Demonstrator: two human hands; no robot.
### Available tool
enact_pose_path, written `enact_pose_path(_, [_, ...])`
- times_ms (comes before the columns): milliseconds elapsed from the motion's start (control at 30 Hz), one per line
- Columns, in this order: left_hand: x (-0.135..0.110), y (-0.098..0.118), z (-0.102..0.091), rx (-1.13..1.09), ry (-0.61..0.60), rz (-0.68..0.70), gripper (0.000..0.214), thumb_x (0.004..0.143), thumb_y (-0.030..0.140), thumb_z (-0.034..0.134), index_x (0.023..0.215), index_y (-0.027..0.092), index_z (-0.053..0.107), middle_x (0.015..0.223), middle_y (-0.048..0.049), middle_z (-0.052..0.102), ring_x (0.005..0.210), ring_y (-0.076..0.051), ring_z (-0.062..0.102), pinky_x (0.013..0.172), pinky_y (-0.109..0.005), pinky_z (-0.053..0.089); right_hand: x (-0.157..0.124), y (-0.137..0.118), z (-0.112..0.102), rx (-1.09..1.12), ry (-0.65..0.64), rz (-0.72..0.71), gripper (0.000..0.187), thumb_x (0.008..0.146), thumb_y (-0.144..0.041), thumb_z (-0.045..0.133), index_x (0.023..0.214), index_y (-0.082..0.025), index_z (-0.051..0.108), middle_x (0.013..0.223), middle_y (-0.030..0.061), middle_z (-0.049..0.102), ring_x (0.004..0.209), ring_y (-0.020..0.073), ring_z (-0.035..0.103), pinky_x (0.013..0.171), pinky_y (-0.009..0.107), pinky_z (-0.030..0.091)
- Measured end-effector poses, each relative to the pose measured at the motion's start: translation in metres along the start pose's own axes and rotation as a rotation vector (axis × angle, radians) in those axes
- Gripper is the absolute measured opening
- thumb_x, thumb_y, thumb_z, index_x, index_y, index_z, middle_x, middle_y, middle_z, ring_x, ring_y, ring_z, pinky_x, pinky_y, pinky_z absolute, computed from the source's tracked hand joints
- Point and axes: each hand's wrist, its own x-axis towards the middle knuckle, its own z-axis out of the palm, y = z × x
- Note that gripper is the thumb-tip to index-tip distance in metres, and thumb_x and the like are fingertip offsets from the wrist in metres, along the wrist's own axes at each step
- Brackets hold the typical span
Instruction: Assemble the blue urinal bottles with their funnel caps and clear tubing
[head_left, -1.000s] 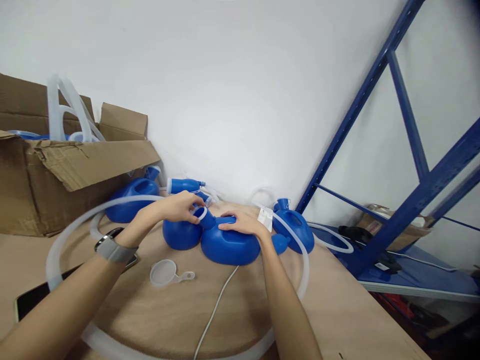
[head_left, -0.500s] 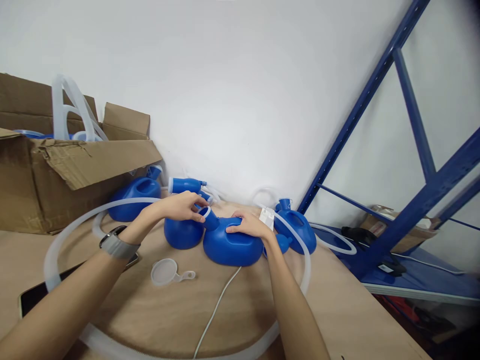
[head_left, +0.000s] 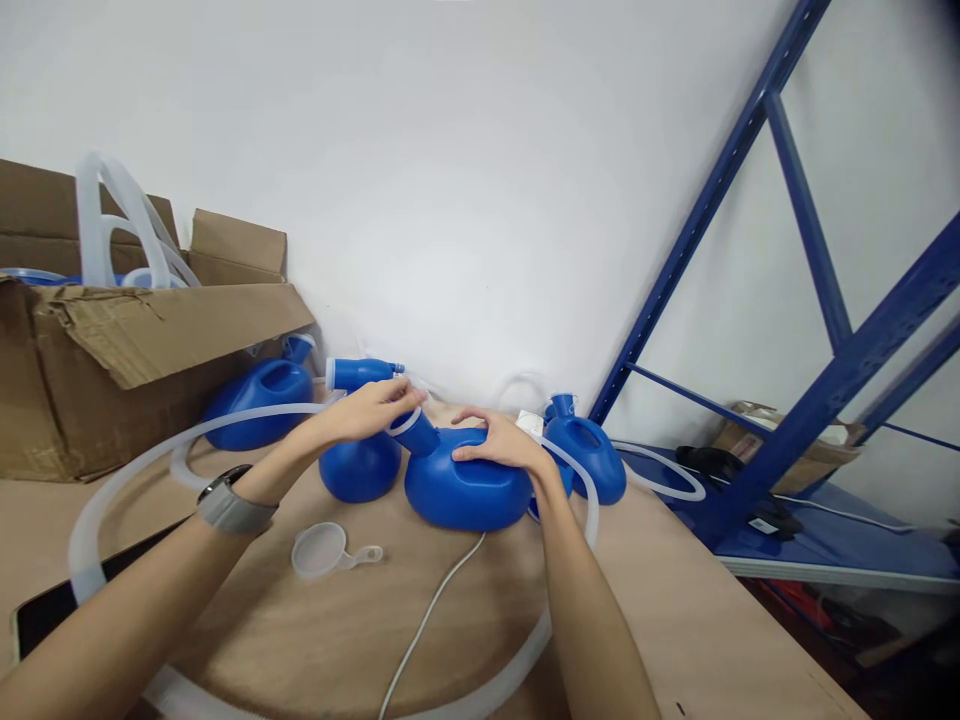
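A blue plastic urinal bottle [head_left: 469, 497] stands on the wooden table [head_left: 645, 630], its wide neck [head_left: 417, 432] pointing up and to the left. My right hand [head_left: 499, 440] is wrapped over the top of its handle. At the mouth of the neck is my left hand [head_left: 379, 408], thumb and fingers pinched together close to the rim; whatever they hold, if anything, is too small to make out. Behind that wrist sits a second blue bottle [head_left: 360, 470], partly covered. In front lies a translucent round lid [head_left: 319, 551] with a strap.
A clear hose [head_left: 97, 510] loops widely around the work area, under both arms. More blue bottles [head_left: 259, 405] [head_left: 585, 455] stand left and right. An open cardboard box [head_left: 142, 400], a white cable [head_left: 431, 610], a dark phone [head_left: 45, 610] and blue shelving [head_left: 806, 230] surround them.
My left fingers have risen slightly and closed into a pinch at the neck's rim. The bottle's neck leans a bit more to the left. My right hand keeps its grip.
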Motion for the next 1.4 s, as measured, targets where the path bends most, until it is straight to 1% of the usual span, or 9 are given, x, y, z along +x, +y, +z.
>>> enact_pose_path(133, [0.001,0.006,0.005,-0.332,0.129,-0.122,0.067,0.086,0.082,0.045,0.075,0.020,0.068,0.090,-0.0094,0.077,0.093,-0.030,0.069,0.086,-0.039,0.051,-0.008,-0.032,-0.006,0.029,0.086,-0.111,0.079,0.064,-0.054,0.091,0.134,-0.032,0.062,0.119,0.0024,0.073,0.107,0.0265,0.069,0.093,0.038,0.052])
enact_pose_path(233, [-0.002,0.017,0.002,-0.408,0.161,-0.092,0.061,0.087,0.076,0.051,0.083,0.019,0.072,0.095,-0.0101,0.078,0.098,-0.032,0.070,0.092,-0.041,0.050,-0.014,-0.052,-0.008,-0.012,0.171,-0.186,0.083,0.064,-0.055,0.091,0.137,-0.033,0.059,0.129,0.0043,0.069,0.110,0.0276,0.069,0.094,0.040,0.052])
enact_pose_path(433, [-0.021,0.047,-0.009,-0.147,0.211,0.231,0.047,0.094,0.061,0.052,0.093,0.020,0.074,0.098,-0.0069,0.078,0.100,-0.029,0.069,0.093,-0.038,0.047,-0.025,-0.071,-0.015,-0.059,0.224,-0.277,0.066,0.068,-0.048,0.091,0.126,-0.033,0.063,0.115,-0.0003,0.074,0.099,0.0236,0.071,0.086,0.036,0.053])
enact_pose_path(667, [-0.029,0.042,0.006,-0.060,0.266,0.613,0.034,0.095,0.042,0.058,0.117,0.018,0.067,0.112,-0.0100,0.076,0.103,-0.027,0.071,0.092,-0.037,0.053,-0.046,-0.088,-0.033,-0.419,0.337,-0.334,0.058,0.066,-0.054,0.092,0.115,-0.031,0.071,0.089,-0.0014,0.075,0.078,0.0211,0.067,0.082,0.037,0.047])
enact_pose_path(800, [-0.035,0.048,0.015,0.089,0.335,0.806,0.029,0.088,0.035,0.065,0.109,0.015,0.066,0.101,-0.0125,0.073,0.093,-0.026,0.069,0.084,-0.040,0.054,-0.062,-0.097,-0.043,-0.527,0.391,-0.386,0.058,0.066,-0.056,0.091,0.114,-0.031,0.072,0.077,-0.0031,0.072,0.070,0.0197,0.064,0.077,0.035,0.044])
enact_pose_path(967, [-0.040,0.056,0.016,0.148,0.422,0.923,0.011,0.082,0.026,0.068,0.086,0.019,0.060,0.083,-0.0086,0.069,0.078,-0.024,0.063,0.073,-0.039,0.051,-0.071,-0.104,-0.044,-0.556,0.412,-0.420,0.055,0.068,-0.054,0.090,0.113,-0.030,0.072,0.076,-0.0039,0.072,0.069,0.0184,0.065,0.075,0.033,0.044])
enact_pose_path(1167, [-0.036,0.049,0.010,0.048,0.376,0.805,0.013,0.088,0.032,0.063,0.083,0.019,0.060,0.083,-0.0067,0.068,0.079,-0.023,0.062,0.075,-0.038,0.049,-0.069,-0.107,-0.038,-0.526,0.412,-0.415,0.055,0.067,-0.051,0.093,0.114,-0.030,0.073,0.085,-0.0025,0.076,0.076,0.0204,0.069,0.079,0.034,0.047])
enact_pose_path(1300, [-0.033,0.053,0.001,-0.421,0.189,0.575,0.048,0.093,0.063,0.048,0.089,0.019,0.067,0.088,-0.0096,0.071,0.085,-0.027,0.067,0.080,-0.041,0.052,-0.063,-0.102,-0.034,-0.420,0.367,-0.360,0.055,0.070,-0.053,0.090,0.117,-0.032,0.073,0.096,-0.0004,0.078,0.085,0.0242,0.071,0.083,0.037,0.051])
enact_pose_path(1400, [-0.034,0.063,-0.008,-0.763,0.175,0.291,0.056,0.091,0.068,0.044,0.081,0.019,0.069,0.083,-0.0104,0.073,0.081,-0.028,0.069,0.079,-0.042,0.055,-0.052,-0.095,-0.029,-0.224,0.274,-0.329,0.054,0.069,-0.055,0.089,0.116,-0.033,0.073,0.107,-0.0002,0.078,0.094,0.0260,0.072,0.085,0.039,0.054])
